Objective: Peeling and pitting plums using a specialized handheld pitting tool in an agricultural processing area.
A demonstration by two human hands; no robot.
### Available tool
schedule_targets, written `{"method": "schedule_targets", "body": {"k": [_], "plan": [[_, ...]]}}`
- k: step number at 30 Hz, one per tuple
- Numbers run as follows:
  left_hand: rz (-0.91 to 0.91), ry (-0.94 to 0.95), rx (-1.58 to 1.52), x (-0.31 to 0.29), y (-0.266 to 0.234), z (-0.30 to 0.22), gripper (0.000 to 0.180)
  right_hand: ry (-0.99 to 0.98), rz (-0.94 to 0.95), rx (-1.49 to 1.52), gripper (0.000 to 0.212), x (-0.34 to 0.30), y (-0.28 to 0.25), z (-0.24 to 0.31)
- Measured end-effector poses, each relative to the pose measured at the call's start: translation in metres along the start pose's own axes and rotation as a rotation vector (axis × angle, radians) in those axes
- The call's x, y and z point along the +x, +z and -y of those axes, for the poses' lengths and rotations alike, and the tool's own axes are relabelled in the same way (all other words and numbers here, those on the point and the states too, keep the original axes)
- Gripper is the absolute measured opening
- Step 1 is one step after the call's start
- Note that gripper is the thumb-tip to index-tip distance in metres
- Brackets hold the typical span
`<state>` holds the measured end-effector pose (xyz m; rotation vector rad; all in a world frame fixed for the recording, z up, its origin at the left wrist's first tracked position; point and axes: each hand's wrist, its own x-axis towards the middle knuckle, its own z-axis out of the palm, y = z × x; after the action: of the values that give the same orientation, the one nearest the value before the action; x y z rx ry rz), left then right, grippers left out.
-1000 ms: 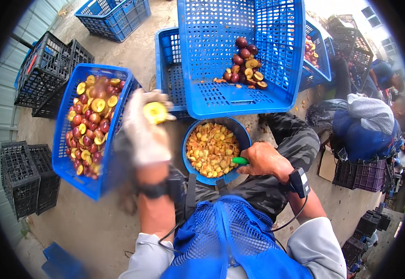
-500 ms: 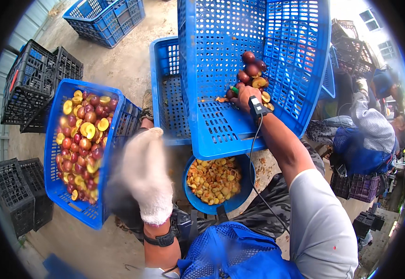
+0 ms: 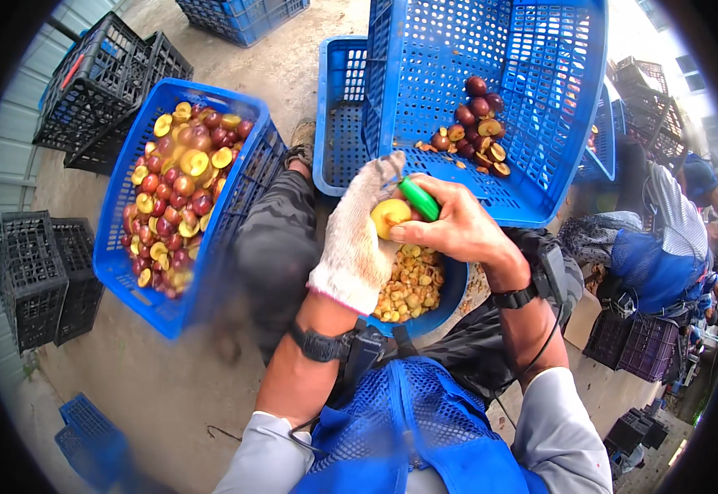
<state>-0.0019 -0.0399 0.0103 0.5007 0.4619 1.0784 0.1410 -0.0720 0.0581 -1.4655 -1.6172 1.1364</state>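
My two hands meet above a blue tub. In my gloved left hand [image 3: 359,235] is a plum [image 3: 391,216] with its yellow cut face showing. My bare right hand [image 3: 458,226] is closed around a short green-handled tool [image 3: 420,198]; whether it has a blade is hard to make out. The right thumb touches the plum. Below, the blue tub [image 3: 449,309] holds many small yellow-orange pieces [image 3: 412,288]. A tilted blue crate [image 3: 449,49] beyond my hands has several dark red plums [image 3: 480,108] and cut halves in its corner.
On the left stands a blue crate [image 3: 118,216] full of whole and halved plums. Black crates [image 3: 33,263] line the wall. Another blue crate [image 3: 342,140] supports the tilted one. A person in a blue vest [image 3: 651,263] sits at right, near a purple crate [image 3: 650,346].
My right hand has come back from the plums in the tilted crate to above the tub. My left hand has moved right to meet it, and a cut plum is now between them.
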Motion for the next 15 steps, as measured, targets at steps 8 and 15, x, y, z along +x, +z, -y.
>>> {"method": "schedule_targets", "body": {"k": [8, 15], "plan": [[-0.227, -0.291, -0.288, 0.026, -0.009, -0.007, 0.024, -0.042, -0.395, -0.169, 0.026, -0.023, 0.039, 0.002], [-0.142, -0.353, -0.25, 0.031, -0.011, -0.008, 0.027, 0.096, -0.292, -0.386, 0.03, -0.028, 0.058, -0.012]]}}
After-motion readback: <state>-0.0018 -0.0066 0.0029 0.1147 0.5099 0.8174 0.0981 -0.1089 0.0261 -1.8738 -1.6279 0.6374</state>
